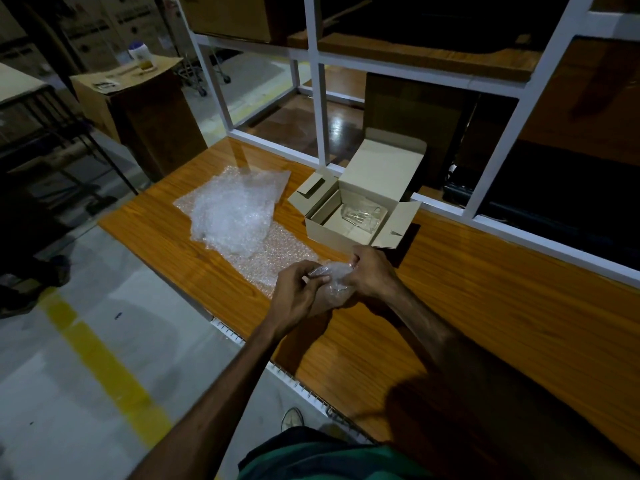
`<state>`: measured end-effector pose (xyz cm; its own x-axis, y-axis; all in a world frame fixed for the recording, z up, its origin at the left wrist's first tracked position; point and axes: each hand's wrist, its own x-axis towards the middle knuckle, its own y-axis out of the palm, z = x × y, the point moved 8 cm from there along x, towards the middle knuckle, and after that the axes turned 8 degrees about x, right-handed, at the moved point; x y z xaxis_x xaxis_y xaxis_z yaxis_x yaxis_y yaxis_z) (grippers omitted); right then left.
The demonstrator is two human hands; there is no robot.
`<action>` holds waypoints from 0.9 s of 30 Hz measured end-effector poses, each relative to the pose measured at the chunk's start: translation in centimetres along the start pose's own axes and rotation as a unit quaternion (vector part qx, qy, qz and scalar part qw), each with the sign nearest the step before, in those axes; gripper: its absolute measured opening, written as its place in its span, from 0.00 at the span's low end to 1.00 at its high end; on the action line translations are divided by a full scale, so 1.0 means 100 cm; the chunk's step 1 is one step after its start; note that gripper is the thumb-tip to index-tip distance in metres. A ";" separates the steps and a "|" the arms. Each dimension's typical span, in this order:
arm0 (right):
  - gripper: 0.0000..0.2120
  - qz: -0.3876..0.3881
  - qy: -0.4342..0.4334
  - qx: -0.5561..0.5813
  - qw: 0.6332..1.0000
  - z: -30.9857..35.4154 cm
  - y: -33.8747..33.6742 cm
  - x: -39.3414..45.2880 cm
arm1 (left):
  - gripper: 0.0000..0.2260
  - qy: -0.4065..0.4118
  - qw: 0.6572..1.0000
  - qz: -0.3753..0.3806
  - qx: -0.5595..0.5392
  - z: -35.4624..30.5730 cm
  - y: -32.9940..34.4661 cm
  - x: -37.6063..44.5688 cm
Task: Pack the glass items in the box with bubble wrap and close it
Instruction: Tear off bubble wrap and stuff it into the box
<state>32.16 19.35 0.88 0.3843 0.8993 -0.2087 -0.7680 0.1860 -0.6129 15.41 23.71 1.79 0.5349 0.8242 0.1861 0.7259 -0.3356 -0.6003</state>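
Observation:
My left hand (297,295) and my right hand (372,271) both grip a small bundle wrapped in bubble wrap (335,282), held just above the wooden table (485,289); what is inside the wrap I cannot make out. Beyond my hands stands an open cardboard box (360,199) with its lid up and side flaps spread. A clear glass item (362,216) lies inside it. A crumpled heap of bubble wrap (232,209) lies to the left of the box, and a flat bubble wrap sheet (273,254) lies between the heap and my hands.
A white frame (322,109) rises along the table's far edge. The table's near edge (242,341) drops to a floor with a yellow line (104,362). A tall carton (138,109) with a bottle on it stands at the back left.

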 end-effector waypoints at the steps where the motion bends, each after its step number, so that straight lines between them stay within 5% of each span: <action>1: 0.18 0.002 -0.006 0.009 1.000 -0.001 -0.001 0.000 | 0.03 0.003 1.000 0.009 0.002 0.000 0.002 0.002; 6: 0.19 0.020 -0.044 0.044 0.998 0.001 -0.002 -0.002 | 0.09 -0.047 0.998 0.033 0.026 0.004 0.002 0.015; 10: 0.03 0.065 -0.006 0.134 0.989 -0.004 -0.003 -0.002 | 0.13 -0.083 0.993 0.076 -0.022 0.012 0.005 0.021; 21: 0.12 0.042 -0.006 0.169 0.985 -0.007 -0.001 -0.001 | 0.16 -0.157 0.984 0.064 -0.052 0.022 0.017 0.012; 27: 0.10 0.033 -0.020 0.118 0.992 -0.004 0.000 0.006 | 0.07 -0.182 0.962 0.064 -0.196 0.033 0.009 -0.005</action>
<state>32.64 19.69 0.45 0.3115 0.9268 -0.2097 -0.8915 0.2086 -0.4021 14.37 24.47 -1.45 0.4955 0.8461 -0.1963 0.8096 -0.5318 -0.2486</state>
